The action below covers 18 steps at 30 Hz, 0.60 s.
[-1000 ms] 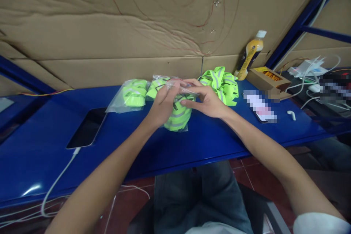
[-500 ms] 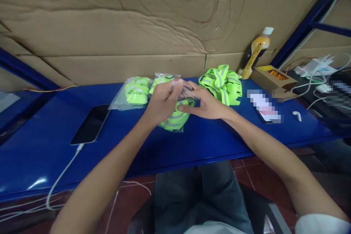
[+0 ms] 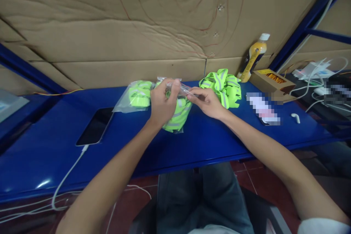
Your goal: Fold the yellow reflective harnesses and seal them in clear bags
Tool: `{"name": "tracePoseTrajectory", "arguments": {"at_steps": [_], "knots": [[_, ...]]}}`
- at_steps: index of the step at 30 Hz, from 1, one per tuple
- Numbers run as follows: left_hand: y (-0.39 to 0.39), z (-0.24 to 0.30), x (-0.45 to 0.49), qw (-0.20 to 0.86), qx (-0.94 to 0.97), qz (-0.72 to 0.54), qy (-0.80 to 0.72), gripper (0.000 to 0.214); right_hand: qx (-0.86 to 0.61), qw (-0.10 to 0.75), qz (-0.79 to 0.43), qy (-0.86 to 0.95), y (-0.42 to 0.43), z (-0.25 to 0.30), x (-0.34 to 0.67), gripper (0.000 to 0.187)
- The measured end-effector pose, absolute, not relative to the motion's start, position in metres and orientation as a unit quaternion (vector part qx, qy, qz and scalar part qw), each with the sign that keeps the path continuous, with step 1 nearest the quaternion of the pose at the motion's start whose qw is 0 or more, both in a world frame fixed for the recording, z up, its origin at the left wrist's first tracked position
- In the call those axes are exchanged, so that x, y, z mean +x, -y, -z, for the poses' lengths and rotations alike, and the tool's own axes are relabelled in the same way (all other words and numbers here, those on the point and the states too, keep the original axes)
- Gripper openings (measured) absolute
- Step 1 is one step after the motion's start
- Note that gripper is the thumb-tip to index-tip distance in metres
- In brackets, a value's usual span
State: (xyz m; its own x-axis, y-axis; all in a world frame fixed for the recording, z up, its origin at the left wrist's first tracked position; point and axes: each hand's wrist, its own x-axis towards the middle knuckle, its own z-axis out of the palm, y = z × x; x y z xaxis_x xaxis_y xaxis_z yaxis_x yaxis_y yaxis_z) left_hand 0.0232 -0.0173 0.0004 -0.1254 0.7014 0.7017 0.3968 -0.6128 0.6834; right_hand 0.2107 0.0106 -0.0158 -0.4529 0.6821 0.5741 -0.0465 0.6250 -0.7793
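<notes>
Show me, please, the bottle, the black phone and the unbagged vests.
bottle (image 3: pixel 255 53), head view, its yellow body.
black phone (image 3: pixel 95 126), head view, middle of its screen.
unbagged vests (image 3: pixel 222 86), head view, middle of the pile.

3 bagged vests (image 3: pixel 136 95), 1 loose vest (image 3: pixel 222 85), 1 phone (image 3: pixel 95 127), 1 bottle (image 3: pixel 253 57), 1 box (image 3: pixel 271 81)

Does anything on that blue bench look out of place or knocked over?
Nothing spilled or broken. A single white earbud lies loose on the blue bench, and the cardboard wall behind is creased and scrawled with red lines.
</notes>
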Motion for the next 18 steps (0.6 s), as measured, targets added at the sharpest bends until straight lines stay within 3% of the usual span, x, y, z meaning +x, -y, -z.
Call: {"name": "tracePoseTrajectory", "arguments": {"at_steps": [8, 15, 18], "knots": [[0.016, -0.002, 0.026, 0.503, 0.572, -0.547, -0.348, 0.041, -0.276, 0.583, -0.276, 0.713, -0.011, 0.022, 0.214, 0.037], [0.015, 0.019, 0.032, 0.430, 0.551, -0.604, -0.383, 0.028, -0.241, 0.476, -0.251, 0.808, -0.011, 0.015, 0.220, 0.050], [0.013, 0.020, 0.032, 0.394, 0.553, -0.613, -0.404, 0.026, -0.243, 0.478, -0.252, 0.806, -0.011, 0.013, 0.219, 0.049]]}}
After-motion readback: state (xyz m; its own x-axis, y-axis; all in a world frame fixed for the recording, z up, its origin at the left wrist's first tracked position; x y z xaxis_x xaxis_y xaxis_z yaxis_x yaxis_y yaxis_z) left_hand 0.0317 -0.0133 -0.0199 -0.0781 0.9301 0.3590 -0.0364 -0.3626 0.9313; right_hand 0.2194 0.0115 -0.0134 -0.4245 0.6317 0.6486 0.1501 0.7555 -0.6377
